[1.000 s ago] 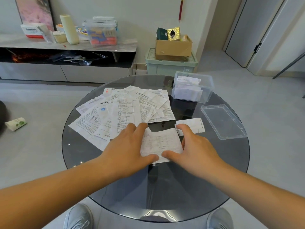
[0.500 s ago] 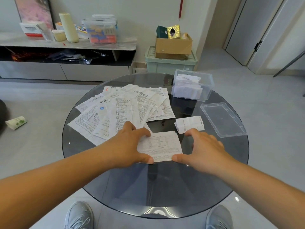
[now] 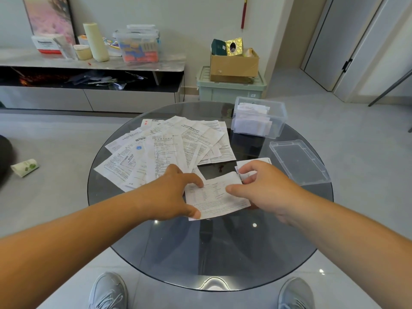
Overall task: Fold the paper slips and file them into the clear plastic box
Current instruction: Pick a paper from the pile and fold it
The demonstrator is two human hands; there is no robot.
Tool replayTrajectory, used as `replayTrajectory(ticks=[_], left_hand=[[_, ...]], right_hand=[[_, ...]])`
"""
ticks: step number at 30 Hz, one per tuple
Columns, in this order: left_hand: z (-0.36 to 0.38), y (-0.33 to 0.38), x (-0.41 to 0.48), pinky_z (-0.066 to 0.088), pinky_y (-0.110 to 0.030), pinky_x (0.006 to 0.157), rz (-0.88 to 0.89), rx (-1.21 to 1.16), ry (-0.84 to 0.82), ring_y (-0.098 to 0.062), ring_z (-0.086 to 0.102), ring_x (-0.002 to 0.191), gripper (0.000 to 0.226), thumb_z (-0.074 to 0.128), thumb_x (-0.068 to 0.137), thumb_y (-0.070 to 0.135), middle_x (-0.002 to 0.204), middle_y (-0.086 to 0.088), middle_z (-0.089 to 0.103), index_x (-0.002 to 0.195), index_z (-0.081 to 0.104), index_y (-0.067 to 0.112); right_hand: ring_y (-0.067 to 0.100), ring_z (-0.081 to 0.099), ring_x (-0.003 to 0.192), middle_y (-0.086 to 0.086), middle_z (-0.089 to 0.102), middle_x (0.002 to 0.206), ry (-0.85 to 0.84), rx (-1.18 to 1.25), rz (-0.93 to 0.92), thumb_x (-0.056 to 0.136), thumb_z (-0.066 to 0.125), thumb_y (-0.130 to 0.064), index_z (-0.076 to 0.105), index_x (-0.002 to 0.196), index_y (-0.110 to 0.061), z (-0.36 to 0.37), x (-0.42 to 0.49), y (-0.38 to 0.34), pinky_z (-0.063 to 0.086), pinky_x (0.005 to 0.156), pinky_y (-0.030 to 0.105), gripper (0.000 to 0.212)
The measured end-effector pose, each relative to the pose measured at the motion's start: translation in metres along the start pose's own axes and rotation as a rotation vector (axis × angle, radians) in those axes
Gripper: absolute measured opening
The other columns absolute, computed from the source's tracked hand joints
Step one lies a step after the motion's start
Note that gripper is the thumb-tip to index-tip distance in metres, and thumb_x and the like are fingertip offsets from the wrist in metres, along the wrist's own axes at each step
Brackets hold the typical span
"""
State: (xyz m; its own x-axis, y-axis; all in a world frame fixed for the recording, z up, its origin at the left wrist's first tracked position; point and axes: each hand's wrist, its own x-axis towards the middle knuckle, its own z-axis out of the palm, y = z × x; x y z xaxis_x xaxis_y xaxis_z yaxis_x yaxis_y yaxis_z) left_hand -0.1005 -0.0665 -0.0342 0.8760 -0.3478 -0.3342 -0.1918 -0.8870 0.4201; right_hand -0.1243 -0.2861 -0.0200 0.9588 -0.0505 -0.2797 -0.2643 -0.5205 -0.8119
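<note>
While both of your hands work at the near middle of the round glass surface [image 3: 200, 253], a folded slip [image 3: 214, 198] lies on the glass between them. Your left hand [image 3: 169, 195] pinches its left edge, with the thumb on the near left corner, the forefinger pressing on the printed face further up, and the other fingers curled. Your right hand [image 3: 265, 190] grips the right side, with the thumb laid on top of the paper and the fingers curled round the far right corner.

Just beyond those fingers, and partly hidden by them, lies a smaller folded slip [image 3: 253, 164]. A fan of unfolded slips [image 3: 169, 146] spreads over the left and far middle of the surface, and your left hand reaches over its near edge.

At the far right edge stands the clear plastic box [image 3: 258, 118], open at the top, with folded slips upright inside it. Its lid [image 3: 298, 161] lies apart from it on the right, near your right hand but not touching it.
</note>
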Motion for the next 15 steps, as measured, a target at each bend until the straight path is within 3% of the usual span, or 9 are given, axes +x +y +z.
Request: replayTrajectory(ticks=[2, 7, 10, 13, 15], left_hand=[[0.000, 0.001, -0.001, 0.043, -0.018, 0.082, 0.004, 0.006, 0.003, -0.013, 0.052, 0.107, 0.068, 0.080, 0.079, 0.049, 0.128, 0.007, 0.031, 0.135, 0.043, 0.051], [0.003, 0.002, -0.006, 0.045, -0.016, 0.077, 0.023, -0.011, 0.049, -0.011, 0.054, 0.104, 0.064, 0.078, 0.077, 0.055, 0.127, 0.008, 0.033, 0.131, 0.046, 0.048], [0.001, 0.008, -0.010, 0.050, -0.020, 0.078, 0.064, -0.055, 0.204, -0.007, 0.056, 0.094, 0.052, 0.074, 0.078, 0.057, 0.122, 0.010, 0.042, 0.121, 0.048, 0.042], [-0.006, 0.015, -0.010, 0.048, -0.019, 0.082, 0.151, -0.151, 0.381, -0.005, 0.056, 0.102, 0.042, 0.073, 0.085, 0.047, 0.118, 0.016, 0.051, 0.116, 0.047, 0.037], [-0.010, 0.019, -0.009, 0.051, -0.020, 0.084, 0.186, -0.318, 0.347, -0.003, 0.059, 0.104, 0.027, 0.072, 0.088, 0.039, 0.113, 0.020, 0.059, 0.106, 0.052, 0.033]], right_hand=[[0.014, 0.067, 0.090, -0.003, 0.066, 0.102, 0.009, -0.007, -0.011, 0.078, 0.084, -0.028, 0.054, 0.113, -0.026, 0.006, 0.002, 0.001, 0.058, 0.080, 0.033, 0.047], [0.012, 0.068, 0.082, -0.005, 0.065, 0.109, 0.003, -0.083, -0.094, 0.084, 0.079, -0.021, 0.045, 0.125, -0.032, 0.015, 0.000, 0.007, 0.054, 0.057, 0.021, 0.055], [0.006, 0.066, 0.086, -0.008, 0.069, 0.105, 0.040, -0.110, -0.175, 0.085, 0.078, -0.020, 0.037, 0.135, -0.039, 0.011, 0.000, 0.011, 0.047, 0.057, 0.015, 0.067], [0.005, 0.068, 0.090, -0.011, 0.070, 0.102, 0.015, -0.103, -0.210, 0.085, 0.079, -0.023, 0.040, 0.131, -0.042, 0.001, -0.001, 0.007, 0.051, 0.063, 0.014, 0.063], [0.000, 0.069, 0.084, -0.011, 0.073, 0.095, -0.006, -0.088, -0.246, 0.085, 0.080, -0.023, 0.045, 0.126, -0.041, -0.004, -0.001, 0.007, 0.053, 0.063, 0.013, 0.057]])
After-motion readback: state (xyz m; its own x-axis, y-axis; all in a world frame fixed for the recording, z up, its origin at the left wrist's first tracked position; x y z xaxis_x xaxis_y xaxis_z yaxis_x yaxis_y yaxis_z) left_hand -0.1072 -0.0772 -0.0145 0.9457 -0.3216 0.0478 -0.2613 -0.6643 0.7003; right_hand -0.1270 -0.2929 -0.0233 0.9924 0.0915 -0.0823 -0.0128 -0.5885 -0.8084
